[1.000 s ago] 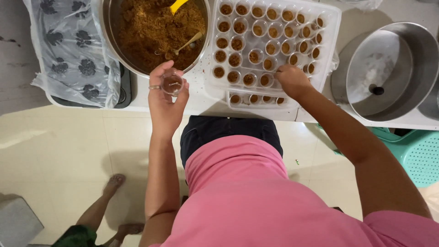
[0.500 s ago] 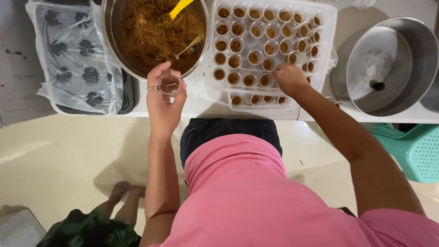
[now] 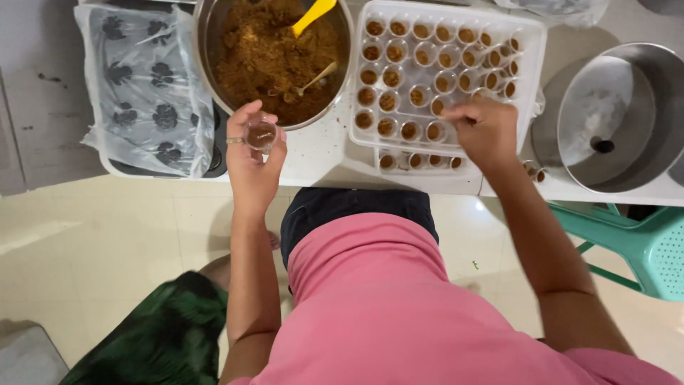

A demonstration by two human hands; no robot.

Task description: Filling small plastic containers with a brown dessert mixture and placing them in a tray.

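One small clear plastic cup (image 3: 261, 135), partly filled with brown crumbly mixture, was held just at the near rim of the large round metal bowl (image 3: 214, 78). That bowl held a mound of the same brown mixture, with a yellow plastic spatula (image 3: 313, 14) and a pale spoon (image 3: 317, 77) standing in it. Left of the bowl lay a dark baking tray wrapped in clear plastic film (image 3: 146, 85). Right of the bowl sat a white rectangular plastic tray (image 3: 531, 50) carrying rows of filled small cups, and beyond it an empty round steel pan (image 3: 641, 107). All rested on a white speckled worktop (image 3: 320, 153). Below it the floor was cream tile (image 3: 92, 242), with a green plastic chair (image 3: 641, 249) at the right edge and a green patterned garment (image 3: 157, 335) of another person at lower left.

The left hand (image 3: 253, 160), wearing a ring, was closed around the clear cup, fingers curled about its wall. The right hand (image 3: 484, 132) lay over the near rows of the white tray, fingers bent down onto the cups; whether it gripped one could not be determined.
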